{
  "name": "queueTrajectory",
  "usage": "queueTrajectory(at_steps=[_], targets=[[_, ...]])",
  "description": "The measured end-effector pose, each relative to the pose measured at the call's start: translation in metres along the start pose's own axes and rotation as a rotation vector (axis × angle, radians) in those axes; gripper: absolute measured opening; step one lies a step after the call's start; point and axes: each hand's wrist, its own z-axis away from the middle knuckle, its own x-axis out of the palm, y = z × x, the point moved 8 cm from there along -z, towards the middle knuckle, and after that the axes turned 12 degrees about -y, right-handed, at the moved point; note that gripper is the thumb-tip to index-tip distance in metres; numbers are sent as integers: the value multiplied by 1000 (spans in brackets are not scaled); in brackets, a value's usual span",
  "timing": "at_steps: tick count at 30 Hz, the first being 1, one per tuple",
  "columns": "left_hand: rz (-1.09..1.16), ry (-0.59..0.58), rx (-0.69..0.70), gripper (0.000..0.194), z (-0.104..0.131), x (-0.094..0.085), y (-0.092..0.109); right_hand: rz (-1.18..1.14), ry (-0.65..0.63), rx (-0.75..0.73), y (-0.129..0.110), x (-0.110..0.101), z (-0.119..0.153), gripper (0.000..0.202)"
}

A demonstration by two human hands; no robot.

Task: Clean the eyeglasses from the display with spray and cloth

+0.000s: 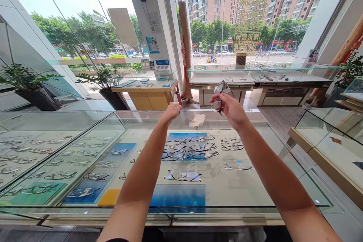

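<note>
My left hand is stretched out over the far side of the glass counter. It is closed around a small spray bottle with a white top; most of the bottle is hidden by the fingers. To its right, my right hand pinches a pair of eyeglasses by the frame. The glasses are turned on edge, with one lens above the fingers and one below. Specks that look like droplets show on the lenses. Between and below the hands, a crumpled pale cloth lies on the counter top, touched by neither hand.
Under the glass of the display counter lie rows of eyeglasses. Another glass case stands to the right. Beyond are more showcases, a wooden post, potted plants and large windows onto a street.
</note>
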Motion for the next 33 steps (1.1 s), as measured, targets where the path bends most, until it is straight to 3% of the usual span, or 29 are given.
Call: queueTrajectory(at_steps=[3,11,22,26,30,31,33], targets=[[-111,-33,-40,14,-6,1,-21,-11,0,-4,-2,0,0,29],[-377,-45,-198,36,-19,2,-60,-9,-14,-5,-5,2,0,27],[-479,-61,-300,45,-12,1,-67,29,-8,12,-4,1,0,30],[-491,-7,-298,60,-2,-8,-54,22,-7,8,-4,1,0,30],[-543,159,-226,74,18,-12,-10,25,-4,-1,-5,0,1,30],[-595,181,-181,69,24,-6,5,27,-6,-3,-5,0,1,30],[-757,50,-65,56,31,26,33,30,-5,-3,-6,1,2,30]])
